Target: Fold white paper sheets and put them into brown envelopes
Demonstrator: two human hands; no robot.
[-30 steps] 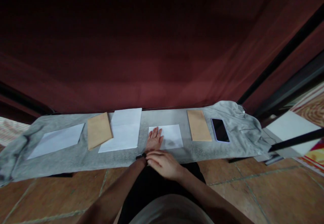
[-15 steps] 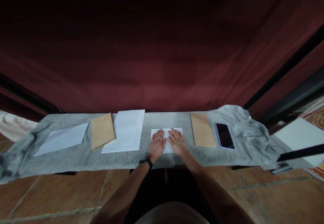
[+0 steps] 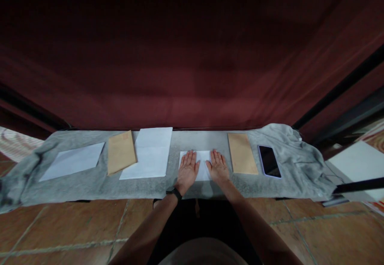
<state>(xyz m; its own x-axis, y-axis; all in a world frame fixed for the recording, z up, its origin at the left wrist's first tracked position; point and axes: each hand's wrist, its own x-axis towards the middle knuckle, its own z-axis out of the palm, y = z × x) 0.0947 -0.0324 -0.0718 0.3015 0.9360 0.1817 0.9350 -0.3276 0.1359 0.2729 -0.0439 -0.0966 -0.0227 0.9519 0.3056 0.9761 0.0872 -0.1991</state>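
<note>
A small white sheet of paper [image 3: 203, 172], perhaps folded, lies flat on the grey cloth in front of me. My left hand [image 3: 188, 171], with a black band on its wrist, rests flat on the sheet's left part, fingers pointing away from me. On the right edge of the paper lies my right hand [image 3: 218, 168], also flat, its thumb out to the side. A strip of paper shows between the two hands. Neither hand grips anything.
Grey cloth [image 3: 204, 137] covers the narrow table. To the left lie a large white paper stack [image 3: 153, 153], a brown envelope [image 3: 120, 153] overlapping it, and a white sheet [image 3: 75, 161]. Rightward are another brown envelope [image 3: 243, 153] and a phone [image 3: 269, 161]. A dark red curtain [image 3: 192, 77] hangs behind.
My right hand has slid to the right, away from my left hand, uncovering more of the paper between them. The left hand stays almost where it was.
</note>
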